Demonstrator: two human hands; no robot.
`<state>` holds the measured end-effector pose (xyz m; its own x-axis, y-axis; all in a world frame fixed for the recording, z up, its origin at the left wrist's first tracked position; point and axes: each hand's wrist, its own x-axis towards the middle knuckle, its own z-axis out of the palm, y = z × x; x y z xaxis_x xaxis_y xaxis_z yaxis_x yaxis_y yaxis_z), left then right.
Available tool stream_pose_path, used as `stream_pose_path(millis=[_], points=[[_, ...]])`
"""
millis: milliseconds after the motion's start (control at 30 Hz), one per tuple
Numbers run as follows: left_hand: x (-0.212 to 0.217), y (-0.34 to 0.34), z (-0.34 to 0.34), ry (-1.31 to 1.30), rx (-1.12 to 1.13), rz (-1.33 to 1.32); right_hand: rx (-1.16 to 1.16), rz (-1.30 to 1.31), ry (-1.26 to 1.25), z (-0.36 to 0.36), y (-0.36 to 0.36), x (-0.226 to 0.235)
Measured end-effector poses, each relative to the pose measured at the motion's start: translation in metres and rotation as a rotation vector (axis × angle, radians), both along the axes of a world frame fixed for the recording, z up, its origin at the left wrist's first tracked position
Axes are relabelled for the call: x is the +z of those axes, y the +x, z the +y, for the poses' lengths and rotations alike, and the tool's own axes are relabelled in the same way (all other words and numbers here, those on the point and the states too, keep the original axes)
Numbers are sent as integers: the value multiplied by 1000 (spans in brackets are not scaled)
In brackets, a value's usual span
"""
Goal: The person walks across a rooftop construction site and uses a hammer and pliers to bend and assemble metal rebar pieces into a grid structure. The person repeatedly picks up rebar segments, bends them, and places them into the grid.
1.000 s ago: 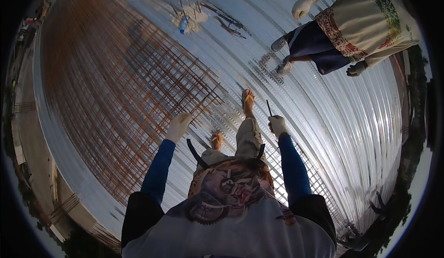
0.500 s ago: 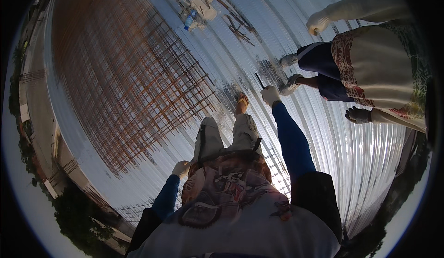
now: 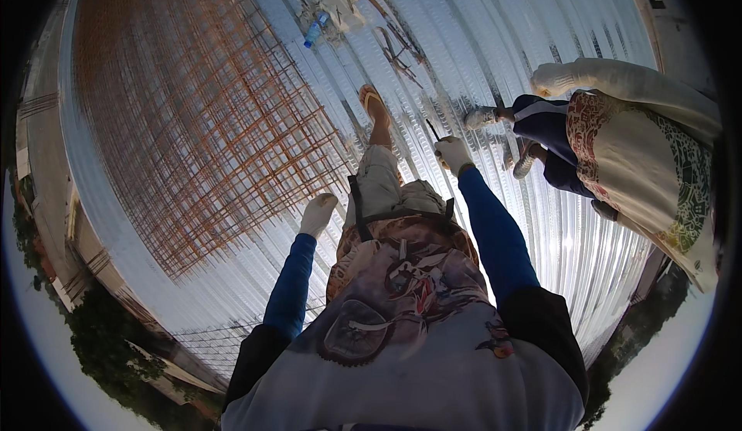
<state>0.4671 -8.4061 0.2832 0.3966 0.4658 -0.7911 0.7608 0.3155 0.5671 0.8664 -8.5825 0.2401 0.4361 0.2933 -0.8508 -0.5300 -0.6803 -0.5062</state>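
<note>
Nearby, rusty rebar mesh (image 3: 209, 106), crouching co-worker (image 3: 618, 145).

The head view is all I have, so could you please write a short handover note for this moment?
Left hand: gloved, empty, hanging open above the corrugated metal deck.
Right hand: gloved, closed on a thin dark tool.
Rusty rebar mesh lies on the deck to the left, partly covering it.
A plastic bottle and loose items sit far ahead.
A co-worker stands to the right.
</note>
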Motion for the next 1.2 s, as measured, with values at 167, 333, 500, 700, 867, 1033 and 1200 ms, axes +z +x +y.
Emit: stream_pose_path(millis=[167, 333, 500, 700, 867, 1033, 1200], points=[[-33, 70, 48, -45, 79, 57, 58, 98, -78, 57, 57, -16], [-66, 148, 116, 64, -155, 117, 96, 58, -190, 126, 112, -72], [-36, 245, 156, 111, -256, 271, 507, -298, -230, 158, 155, -137], [-96, 285, 134, 140, -330, 353, 720, -296, -363, 200, 190, -171], [-118, 346, 124, 117, -354, 617, 839, -248, -278, 196, 223, -304], [-135, 347, 89, 163, -350, 733, 962, -388, -138, 202, 244, -412], [-142, 338, 67, 181, -294, 838, 864, -679, -26, 186, 229, -503]])
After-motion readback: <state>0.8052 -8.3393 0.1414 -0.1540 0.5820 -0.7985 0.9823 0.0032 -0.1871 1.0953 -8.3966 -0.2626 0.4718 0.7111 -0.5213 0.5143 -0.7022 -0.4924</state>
